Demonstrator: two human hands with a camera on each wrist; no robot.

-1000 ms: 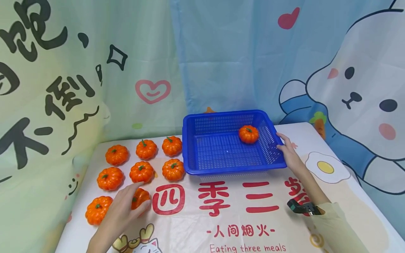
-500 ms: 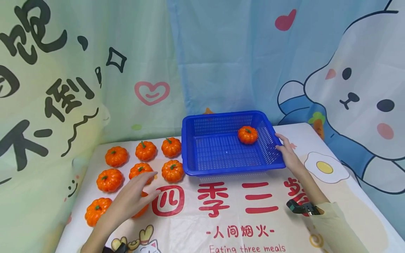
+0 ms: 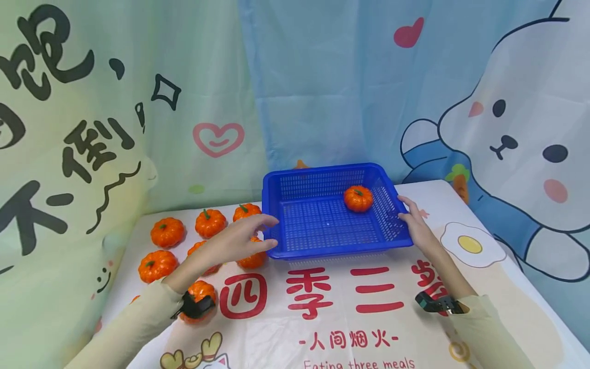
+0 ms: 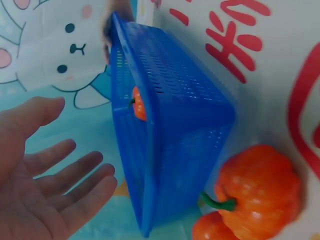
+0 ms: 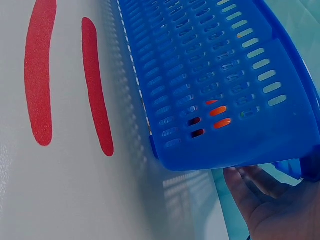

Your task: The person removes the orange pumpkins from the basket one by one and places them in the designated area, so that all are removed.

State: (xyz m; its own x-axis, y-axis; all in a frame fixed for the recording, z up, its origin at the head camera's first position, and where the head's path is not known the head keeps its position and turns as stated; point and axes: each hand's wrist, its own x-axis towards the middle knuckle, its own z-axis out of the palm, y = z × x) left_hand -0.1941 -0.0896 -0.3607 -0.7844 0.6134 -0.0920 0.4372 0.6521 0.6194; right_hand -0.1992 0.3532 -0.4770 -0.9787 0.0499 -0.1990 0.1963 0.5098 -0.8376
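Note:
A blue plastic basket with slotted walls stands at the back of the table, one small orange pumpkin inside it toward the right. My left hand is at the basket's left rim, fingers spread and nothing in them; the left wrist view shows a gap between the fingers and the rim. At the basket's right end, my right hand rests its fingertips and thumb against the outer wall. In the right wrist view, those fingers are partly hidden behind the basket.
Several orange pumpkins stand in rows on the left of the table, some partly covered by my left arm. One pumpkin is close beside the basket's left end. A printed curtain hangs right behind the basket.
My left hand has moved up and right, from over the front pumpkins to the basket's left rim. The right hand has stayed at the basket's right end.

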